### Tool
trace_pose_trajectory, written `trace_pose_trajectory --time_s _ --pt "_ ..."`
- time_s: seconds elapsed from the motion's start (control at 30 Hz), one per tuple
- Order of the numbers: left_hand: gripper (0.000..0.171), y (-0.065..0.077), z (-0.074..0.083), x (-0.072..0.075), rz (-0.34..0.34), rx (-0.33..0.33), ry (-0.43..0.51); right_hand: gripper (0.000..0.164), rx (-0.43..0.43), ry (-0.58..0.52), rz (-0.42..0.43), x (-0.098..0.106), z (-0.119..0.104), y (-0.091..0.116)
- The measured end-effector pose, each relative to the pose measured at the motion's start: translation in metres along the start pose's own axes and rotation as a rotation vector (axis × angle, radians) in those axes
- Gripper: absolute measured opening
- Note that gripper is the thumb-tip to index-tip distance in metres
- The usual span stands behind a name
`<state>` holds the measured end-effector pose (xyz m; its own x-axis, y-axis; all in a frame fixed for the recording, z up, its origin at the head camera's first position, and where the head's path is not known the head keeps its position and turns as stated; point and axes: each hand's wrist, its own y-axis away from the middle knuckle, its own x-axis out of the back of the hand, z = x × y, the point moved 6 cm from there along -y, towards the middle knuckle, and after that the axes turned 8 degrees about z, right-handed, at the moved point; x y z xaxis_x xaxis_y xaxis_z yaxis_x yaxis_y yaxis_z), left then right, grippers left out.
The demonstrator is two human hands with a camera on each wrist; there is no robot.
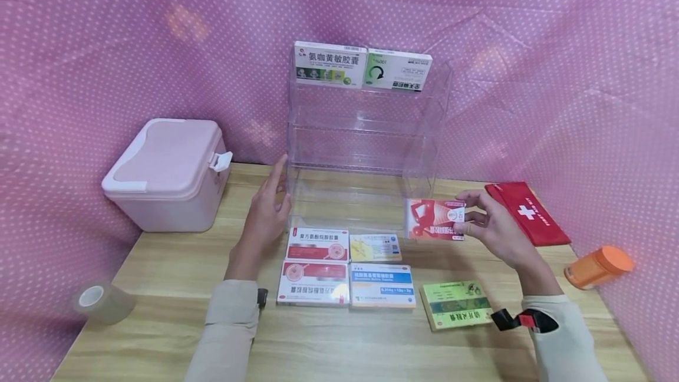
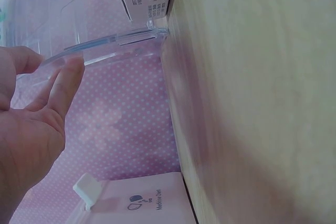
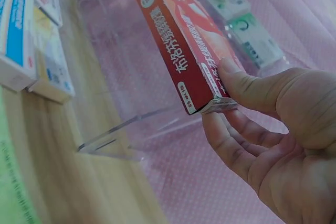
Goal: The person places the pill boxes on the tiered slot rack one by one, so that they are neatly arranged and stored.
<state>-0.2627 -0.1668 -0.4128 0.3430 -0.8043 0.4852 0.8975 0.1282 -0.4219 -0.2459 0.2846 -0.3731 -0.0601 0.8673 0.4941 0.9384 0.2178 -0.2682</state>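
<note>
My right hand (image 1: 495, 226) pinches a red and white medicine box (image 1: 435, 220) between thumb and fingers, in front of the right end of a clear stepped display rack (image 1: 361, 164). In the right wrist view the red box (image 3: 184, 40) is tilted, its near end between thumb and fingertips. My left hand (image 1: 265, 208) holds the rack's left side panel. The left wrist view shows its thumb and fingers (image 2: 68, 82) at the panel's edge. Two boxes stand on the top tier: a white capsule box (image 1: 331, 63) and a green and white box (image 1: 398, 69).
Before the rack lie two red and white boxes (image 1: 313, 282), a yellow box (image 1: 376, 247) and a blue and white box (image 1: 382, 286). A green box (image 1: 457, 305) lies nearer right. Around them are a pink medicine chest (image 1: 164, 175), tape roll (image 1: 103, 302), red first aid pouch (image 1: 527, 211) and orange bottle (image 1: 599, 267).
</note>
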Motion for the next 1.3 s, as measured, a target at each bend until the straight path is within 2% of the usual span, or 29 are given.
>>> trace_pose_trajectory --time_s 0.2,0.47,0.63,1.0,1.23,1.3 --pt "0.094 0.000 0.001 -0.001 0.001 -0.006 -0.003 0.053 0.000 0.000 0.016 0.001 -0.020 -0.019" --pt "0.092 0.001 0.001 0.000 0.004 -0.004 0.000 0.052 0.078 0.017 0.012 -0.003 -0.053 -0.055" --pt "0.089 0.001 0.001 -0.001 0.002 -0.005 0.003 0.053 0.089 -0.016 0.040 -0.003 -0.071 -0.076" --pt "0.093 0.000 0.002 0.000 0.006 -0.008 -0.006 0.050 0.033 0.026 0.221 -0.001 -0.105 -0.123" --pt "0.091 0.000 0.001 0.001 0.005 -0.005 0.004 0.050 0.082 -0.016 0.295 -0.001 -0.124 -0.153" --pt "0.090 0.000 0.002 0.000 0.005 -0.007 0.005 0.050 0.097 0.002 0.305 -0.002 -0.129 -0.161"
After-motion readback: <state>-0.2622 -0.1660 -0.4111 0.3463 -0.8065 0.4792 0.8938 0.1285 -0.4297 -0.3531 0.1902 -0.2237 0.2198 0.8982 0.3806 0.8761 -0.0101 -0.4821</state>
